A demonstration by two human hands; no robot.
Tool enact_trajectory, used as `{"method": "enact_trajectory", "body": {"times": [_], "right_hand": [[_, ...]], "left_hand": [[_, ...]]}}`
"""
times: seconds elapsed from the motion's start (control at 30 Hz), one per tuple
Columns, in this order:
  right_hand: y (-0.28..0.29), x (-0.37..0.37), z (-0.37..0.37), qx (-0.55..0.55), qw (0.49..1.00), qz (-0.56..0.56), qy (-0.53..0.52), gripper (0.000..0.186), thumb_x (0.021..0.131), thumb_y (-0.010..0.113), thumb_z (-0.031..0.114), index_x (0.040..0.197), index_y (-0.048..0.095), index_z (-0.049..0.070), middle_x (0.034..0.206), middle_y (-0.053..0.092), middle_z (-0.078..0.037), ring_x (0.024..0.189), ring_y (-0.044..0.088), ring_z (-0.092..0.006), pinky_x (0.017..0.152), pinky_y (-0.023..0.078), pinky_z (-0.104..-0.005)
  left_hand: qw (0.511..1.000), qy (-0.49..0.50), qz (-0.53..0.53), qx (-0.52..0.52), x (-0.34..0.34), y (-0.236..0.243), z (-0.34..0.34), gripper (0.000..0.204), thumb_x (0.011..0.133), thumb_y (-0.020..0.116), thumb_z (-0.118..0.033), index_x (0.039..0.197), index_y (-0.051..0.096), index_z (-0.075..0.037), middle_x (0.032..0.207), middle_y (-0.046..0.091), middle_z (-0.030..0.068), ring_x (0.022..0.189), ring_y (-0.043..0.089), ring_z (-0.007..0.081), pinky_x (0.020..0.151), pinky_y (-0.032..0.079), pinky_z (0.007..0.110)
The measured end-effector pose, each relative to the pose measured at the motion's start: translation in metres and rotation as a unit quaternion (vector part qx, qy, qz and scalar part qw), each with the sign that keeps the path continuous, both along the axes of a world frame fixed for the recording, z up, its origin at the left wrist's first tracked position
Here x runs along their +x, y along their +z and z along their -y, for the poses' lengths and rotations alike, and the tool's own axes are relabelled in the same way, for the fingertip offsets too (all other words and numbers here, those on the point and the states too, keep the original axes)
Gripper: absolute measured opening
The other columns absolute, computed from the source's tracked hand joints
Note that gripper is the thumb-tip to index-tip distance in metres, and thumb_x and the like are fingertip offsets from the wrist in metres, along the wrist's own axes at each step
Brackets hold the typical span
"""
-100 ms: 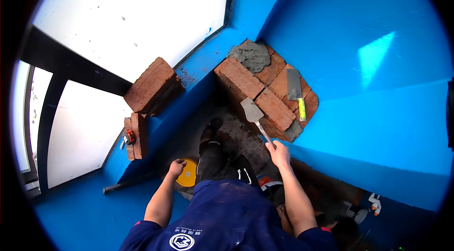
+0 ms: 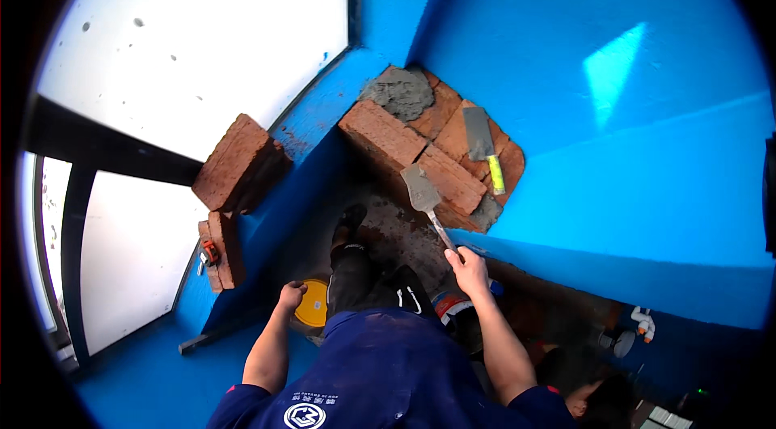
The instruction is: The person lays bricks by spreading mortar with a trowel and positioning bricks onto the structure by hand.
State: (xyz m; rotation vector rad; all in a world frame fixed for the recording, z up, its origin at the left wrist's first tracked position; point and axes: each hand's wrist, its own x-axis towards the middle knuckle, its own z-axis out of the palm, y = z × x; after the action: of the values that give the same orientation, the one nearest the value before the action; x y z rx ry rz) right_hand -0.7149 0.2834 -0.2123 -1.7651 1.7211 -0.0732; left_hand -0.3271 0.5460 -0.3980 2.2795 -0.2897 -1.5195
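At the lower edge of the view the person's dark blue top (image 2: 388, 372) hides both upper arms and most of the legs, and the clutter at about four o'clock — a small white fitting (image 2: 643, 322) and dark shapes beside it — is too dim to make out; the wide lens also bends every straight edge near the rim. The right hand (image 2: 469, 267) reaches up and forward toward one o'clock, forearm bare, fingers wrapped tight around the handle of a trowel (image 2: 426, 196), whose mortar-smeared blade points away toward eleven o'clock from the grip and lies against the near edge of the brick course (image 2: 420, 156) in the blue corner. A grey mound of mortar (image 2: 398, 92) sits on the far end of those bricks, at twelve o'clock from the blade, and a second trowel with a yellow handle (image 2: 483, 146) rests flat on the bricks at two o'clock from it. The left hand (image 2: 291, 296) hangs low at about seven o'clock from the blade, curled into a loose fist just beside a yellow round lid (image 2: 313, 304); whether it grips anything cannot be told. Well to the left, at nine to ten o'clock, spare bricks (image 2: 236, 164) lie stacked on the blue ledge — a small orange object (image 2: 209, 251) beside the lower ones
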Motion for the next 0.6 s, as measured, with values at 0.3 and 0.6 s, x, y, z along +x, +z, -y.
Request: {"method": "enact_trajectory", "body": {"times": [0.3, 0.6], "right_hand": [[-0.017, -0.048, -0.049, 0.057, 0.89, 0.292, -0.346, 0.046, 0.098, 0.041, 0.042, 0.064, 0.043, 0.012, 0.053, 0.034, 0.005, 0.044, 0.032, -0.0046, 0.04, 0.024, -0.0218], [-0.029, -0.053, -0.077, 0.072, 0.829, 0.386, -0.398, 0.048, 0.096, 0.042, 0.05, 0.06, 0.034, 0.019, 0.046, 0.026, 0.008, 0.033, 0.024, -0.0047, 0.031, 0.019, -0.0206]], "left_hand": [[0.992, -0.126, 0.03, -0.001, 0.002, 0.053, 0.082, 0.031, 0.088, 0.062, -0.023, 0.105, 0.064, 0.004, 0.098, 0.067, 0.0193, 0.091, 0.064, 0.0285, 0.082, 0.05, 0.034], [0.889, -0.233, 0.273, -0.284, -0.002, 0.123, 0.142, 0.019, 0.081, 0.059, -0.012, 0.096, 0.06, -0.001, 0.107, 0.058, 0.0176, 0.1, 0.057, 0.0362, 0.087, 0.047, 0.04]]}}
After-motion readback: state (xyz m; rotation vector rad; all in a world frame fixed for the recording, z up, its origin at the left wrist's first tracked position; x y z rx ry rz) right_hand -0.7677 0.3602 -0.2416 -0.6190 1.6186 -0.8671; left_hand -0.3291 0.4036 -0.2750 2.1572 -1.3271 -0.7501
